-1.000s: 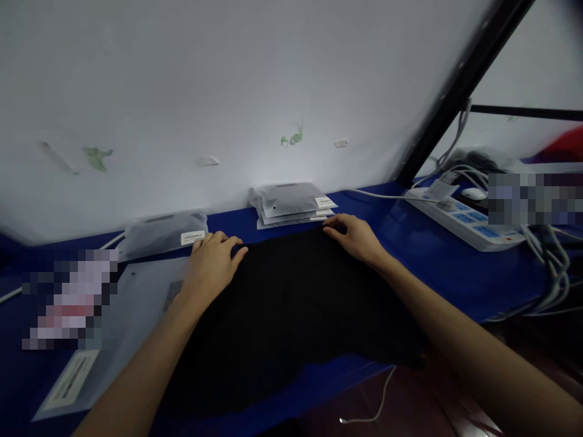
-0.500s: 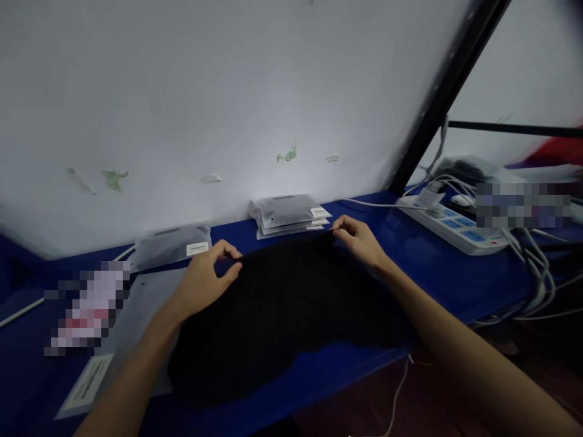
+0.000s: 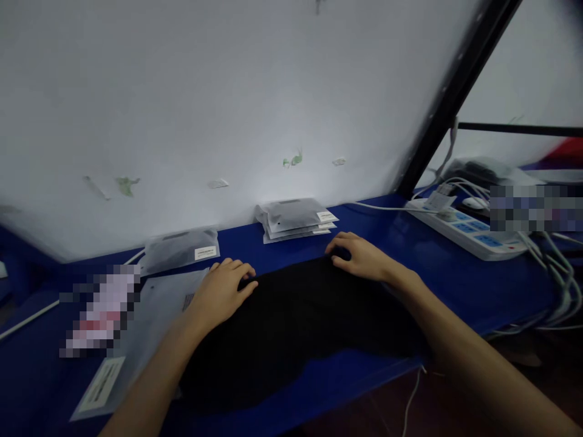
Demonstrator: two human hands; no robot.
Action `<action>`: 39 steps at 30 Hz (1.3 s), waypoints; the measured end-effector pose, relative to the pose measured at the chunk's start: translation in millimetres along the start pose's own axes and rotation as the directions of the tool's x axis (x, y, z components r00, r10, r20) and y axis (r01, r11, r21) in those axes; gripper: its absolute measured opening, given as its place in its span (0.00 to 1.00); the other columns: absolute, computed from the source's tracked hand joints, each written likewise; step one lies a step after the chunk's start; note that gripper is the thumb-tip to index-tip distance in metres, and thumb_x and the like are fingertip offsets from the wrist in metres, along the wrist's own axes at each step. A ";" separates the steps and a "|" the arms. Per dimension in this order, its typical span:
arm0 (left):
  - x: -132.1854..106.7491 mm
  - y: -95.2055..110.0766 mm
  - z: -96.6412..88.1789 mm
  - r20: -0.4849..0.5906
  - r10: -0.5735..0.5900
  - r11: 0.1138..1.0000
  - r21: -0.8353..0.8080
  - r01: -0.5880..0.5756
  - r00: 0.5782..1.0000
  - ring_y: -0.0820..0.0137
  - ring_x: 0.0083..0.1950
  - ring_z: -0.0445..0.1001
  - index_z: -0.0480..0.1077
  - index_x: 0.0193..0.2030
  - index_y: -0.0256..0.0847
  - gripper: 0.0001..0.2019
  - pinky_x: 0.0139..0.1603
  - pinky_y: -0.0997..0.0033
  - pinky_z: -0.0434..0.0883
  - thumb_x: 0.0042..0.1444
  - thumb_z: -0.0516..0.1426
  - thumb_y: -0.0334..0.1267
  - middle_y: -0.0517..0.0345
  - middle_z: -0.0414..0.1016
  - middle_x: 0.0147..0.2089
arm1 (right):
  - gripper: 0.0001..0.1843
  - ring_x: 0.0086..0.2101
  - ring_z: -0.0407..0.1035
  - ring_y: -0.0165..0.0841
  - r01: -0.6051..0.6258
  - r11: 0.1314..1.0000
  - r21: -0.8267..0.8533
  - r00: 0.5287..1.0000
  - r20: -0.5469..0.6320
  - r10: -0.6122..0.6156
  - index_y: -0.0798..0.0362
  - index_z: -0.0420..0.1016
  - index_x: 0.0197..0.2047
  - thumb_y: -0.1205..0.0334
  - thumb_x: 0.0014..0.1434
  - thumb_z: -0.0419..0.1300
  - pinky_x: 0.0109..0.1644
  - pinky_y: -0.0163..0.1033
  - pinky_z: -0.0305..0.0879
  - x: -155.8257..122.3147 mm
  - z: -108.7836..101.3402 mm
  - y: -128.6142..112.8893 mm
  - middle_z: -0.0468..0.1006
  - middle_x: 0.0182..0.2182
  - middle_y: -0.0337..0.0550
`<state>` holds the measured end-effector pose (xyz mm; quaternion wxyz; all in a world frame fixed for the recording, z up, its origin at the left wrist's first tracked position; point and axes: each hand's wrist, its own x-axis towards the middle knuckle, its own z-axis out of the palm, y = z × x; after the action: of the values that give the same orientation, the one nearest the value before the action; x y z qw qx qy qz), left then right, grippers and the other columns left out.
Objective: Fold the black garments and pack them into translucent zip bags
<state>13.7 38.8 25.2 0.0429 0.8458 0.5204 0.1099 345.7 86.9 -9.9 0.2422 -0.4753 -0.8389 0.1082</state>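
Observation:
A black piece of soft fabric (image 3: 291, 321) lies spread over the blue table; its kind is too dark to make out. My left hand (image 3: 223, 291) rests at its far left corner, thumb apart from the fingers, fingertips down by the edge. At the far right corner is my right hand (image 3: 362, 256), its fingers bent and the thumb apart from them, touching the fabric's edge. Partly under my left forearm lies a frosted plastic bag (image 3: 148, 321) with a white barcode label (image 3: 101, 382).
Several frosted packages (image 3: 294, 217) are stacked by the wall, with another frosted package (image 3: 177, 250) to their left. A white power strip (image 3: 464, 227) with tangled cables (image 3: 562, 285) sits at the right. A blurred pinkish item (image 3: 107, 306) is at the left. The blue table (image 3: 378, 221) meets the wall.
The fabric's far edge has gone down onto the table, and both hands have lowered with it. My right hand's pinch has loosened, and my left hand's fingers have spread. The view has shifted slightly.

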 end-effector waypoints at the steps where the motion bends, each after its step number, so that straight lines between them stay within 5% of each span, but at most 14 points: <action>1: -0.1 -1.1 0.6 0.012 -0.002 1.000 0.016 0.001 1.000 0.61 0.45 0.71 0.73 0.42 0.46 0.07 0.48 0.58 0.66 0.61 0.55 0.41 0.59 0.77 0.41 | 0.10 0.46 0.69 0.42 -0.004 1.000 -0.028 0.999 0.032 0.005 0.50 0.77 0.40 0.64 0.54 0.58 0.53 0.47 0.64 -0.4 0.5 2.4 0.77 0.41 0.45; 7: 0.9 -3.9 1.9 -0.024 -0.048 0.998 0.045 0.049 0.999 0.62 0.45 0.71 0.72 0.41 0.46 0.04 0.47 0.60 0.63 0.62 0.56 0.39 0.61 0.78 0.40 | 0.11 0.46 0.68 0.42 -0.022 0.996 -0.081 0.998 0.064 0.027 0.50 0.76 0.41 0.65 0.54 0.58 0.52 0.48 0.65 -2.3 -0.6 7.4 0.76 0.41 0.47; 20: 1.0 -0.1 1.2 -0.106 -0.005 0.996 0.083 0.014 0.994 0.61 0.49 0.71 0.71 0.46 0.43 0.07 0.51 0.57 0.66 0.64 0.54 0.38 0.56 0.77 0.46 | 0.13 0.46 0.70 0.42 -0.071 0.991 -0.113 0.996 -0.067 0.063 0.51 0.75 0.44 0.67 0.55 0.57 0.54 0.49 0.66 -3.6 3.2 7.5 0.76 0.43 0.48; 24: -32.3 12.7 -19.0 -0.174 0.082 0.995 0.074 -0.070 0.981 0.62 0.50 0.71 0.70 0.47 0.43 0.08 0.52 0.57 0.66 0.66 0.52 0.38 0.57 0.76 0.46 | 0.07 0.44 0.70 0.40 -0.012 0.998 -0.056 0.989 -0.147 0.004 0.50 0.73 0.41 0.63 0.60 0.56 0.52 0.48 0.67 -33.1 -16.0 -19.8 0.74 0.41 0.46; 29: -105.1 27.1 -25.5 -0.085 0.272 0.960 0.084 -0.265 0.958 0.65 0.43 0.74 0.73 0.44 0.47 0.07 0.46 0.61 0.68 0.66 0.53 0.39 0.60 0.76 0.42 | 0.07 0.43 0.70 0.38 0.077 0.997 0.017 0.985 0.151 -0.079 0.46 0.74 0.40 0.54 0.62 0.58 0.47 0.45 0.69 -95.2 -41.4 -54.2 0.76 0.40 0.43; 33: -142.6 18.9 -12.7 -0.137 0.353 0.929 0.172 -0.328 0.926 0.67 0.40 0.76 0.73 0.44 0.48 0.07 0.46 0.63 0.69 0.65 0.53 0.38 0.63 0.78 0.40 | 0.09 0.49 0.71 0.39 0.114 0.992 -0.053 0.975 0.199 -0.102 0.43 0.76 0.44 0.55 0.60 0.61 0.52 0.46 0.69 -132.1 -38.1 -48.7 0.77 0.47 0.41; 39: -155.4 12.8 -1.8 -0.211 0.370 0.924 0.186 -0.334 0.905 0.70 0.42 0.78 0.72 0.48 0.49 0.12 0.60 0.61 0.64 0.66 0.50 0.31 0.66 0.79 0.40 | 0.07 0.52 0.70 0.38 0.163 0.974 -0.155 0.987 0.032 -0.160 0.44 0.75 0.43 0.62 0.63 0.57 0.54 0.45 0.69 -158.0 -20.0 -27.1 0.79 0.49 0.40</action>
<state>-43.1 -105.4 7.5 -0.1032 0.9069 0.3666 0.1801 403.8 -62.6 -29.5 0.2039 -0.4220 -0.8830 0.0266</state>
